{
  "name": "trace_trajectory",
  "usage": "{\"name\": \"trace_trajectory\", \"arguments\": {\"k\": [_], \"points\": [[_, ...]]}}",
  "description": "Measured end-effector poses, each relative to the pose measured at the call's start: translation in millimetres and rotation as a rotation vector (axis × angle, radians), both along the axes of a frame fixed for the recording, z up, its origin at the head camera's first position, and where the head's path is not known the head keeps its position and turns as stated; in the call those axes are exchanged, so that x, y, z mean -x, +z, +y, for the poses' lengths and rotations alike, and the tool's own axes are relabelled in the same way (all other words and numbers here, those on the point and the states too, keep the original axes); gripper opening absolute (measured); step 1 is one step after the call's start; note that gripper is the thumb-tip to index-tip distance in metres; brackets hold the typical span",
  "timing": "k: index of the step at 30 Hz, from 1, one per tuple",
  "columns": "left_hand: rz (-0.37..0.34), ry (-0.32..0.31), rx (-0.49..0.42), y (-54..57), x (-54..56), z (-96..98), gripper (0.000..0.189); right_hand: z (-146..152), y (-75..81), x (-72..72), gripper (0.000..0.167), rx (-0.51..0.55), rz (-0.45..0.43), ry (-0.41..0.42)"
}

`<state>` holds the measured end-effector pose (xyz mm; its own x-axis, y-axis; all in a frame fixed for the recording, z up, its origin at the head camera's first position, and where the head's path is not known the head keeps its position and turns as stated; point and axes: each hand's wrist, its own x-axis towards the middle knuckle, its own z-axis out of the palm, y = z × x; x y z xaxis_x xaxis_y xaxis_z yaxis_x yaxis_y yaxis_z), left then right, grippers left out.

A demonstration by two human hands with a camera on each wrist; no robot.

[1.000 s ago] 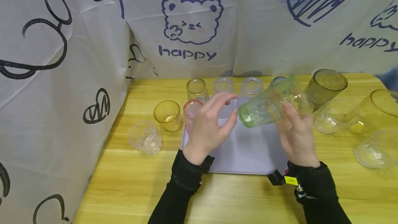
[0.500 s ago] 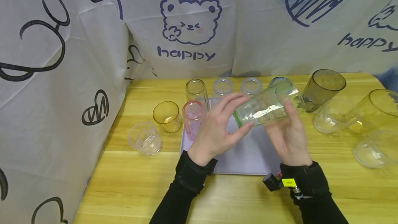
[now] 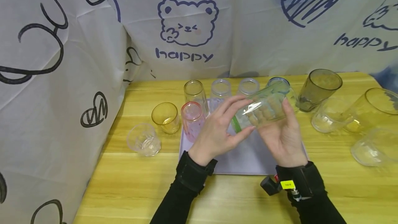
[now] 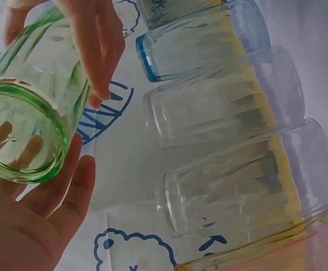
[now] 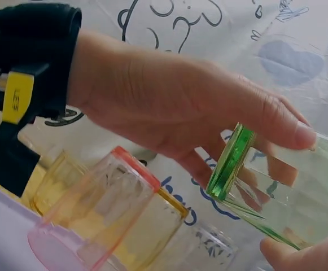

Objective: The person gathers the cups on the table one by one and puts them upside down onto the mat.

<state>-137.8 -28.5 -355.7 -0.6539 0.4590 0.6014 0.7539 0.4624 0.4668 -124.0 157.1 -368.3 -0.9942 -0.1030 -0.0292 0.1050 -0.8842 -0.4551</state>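
Note:
A ribbed, clear green drinking glass (image 3: 264,108) with a thick green base lies tilted in the air between both hands, over the lavender tray (image 3: 248,161). My left hand (image 3: 212,132) grips it near the green base, thumb on the near side and fingers behind. Further up, my right hand (image 3: 283,132) holds the glass, its thumb along the outside and its fingers showing through the wall. In the left wrist view, the round green base (image 4: 53,158) faces the camera. Close by on the tray, left of the hands, stands a pink glass (image 3: 191,127) with a red edge.
Along the tray's back stand an amber-edged glass (image 3: 196,94), two clear glasses (image 3: 220,91) and a blue-edged glass (image 3: 277,80). Leftward on the table are an amber tumbler (image 3: 166,118) and a clear tumbler (image 3: 146,141). Smoky (image 3: 320,85), yellow (image 3: 370,110) and clear glasses stand to the right.
My left hand has moved right and taken hold of the green glass's base end. My right hand has shifted left with the glass, which has turned slightly.

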Motion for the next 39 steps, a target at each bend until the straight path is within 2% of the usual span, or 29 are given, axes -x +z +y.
{"name": "trace_trajectory", "arguments": {"k": [6,14,17,22,25,30,35,37,39], "points": [[-0.020,-0.007,-0.006,-4.0,1.6,0.0,0.067,-1.6,-1.2,-1.1,0.073,0.000,0.014,0.040],[0.007,-0.022,-0.029,-3.6,3.4,-1.2,0.068,0.8,-0.1,-1.5,0.075,-0.040,0.043,0.114],[0.025,-0.028,-0.032,-1.8,3.7,-2.4,0.068,2.3,1.7,-2.6,0.075,-0.104,0.054,0.148],[0.046,-0.021,-0.073,2.0,4.7,-8.3,0.070,2.3,2.9,-3.7,0.065,-0.287,0.152,0.163],[0.057,0.003,-0.085,4.1,4.9,-11.7,0.071,1.1,3.7,-3.8,0.057,-0.328,0.176,0.147],[0.046,0.058,-0.086,5.8,4.1,-16.2,0.071,1.9,5.7,-3.8,0.053,-0.390,0.157,0.113],[0.018,0.108,-0.106,8.3,1.8,-20.5,0.067,7.0,3.3,-2.6,0.048,-0.566,0.170,0.024],[0.015,0.127,-0.106,8.4,1.2,-21.7,0.064,10.1,-0.9,-0.8,0.049,-0.638,0.220,-0.024],[0.016,0.142,-0.098,8.0,1.0,-22.5,0.061,14.9,-10.1,3.5,0.051,-0.721,0.319,-0.087]]}}
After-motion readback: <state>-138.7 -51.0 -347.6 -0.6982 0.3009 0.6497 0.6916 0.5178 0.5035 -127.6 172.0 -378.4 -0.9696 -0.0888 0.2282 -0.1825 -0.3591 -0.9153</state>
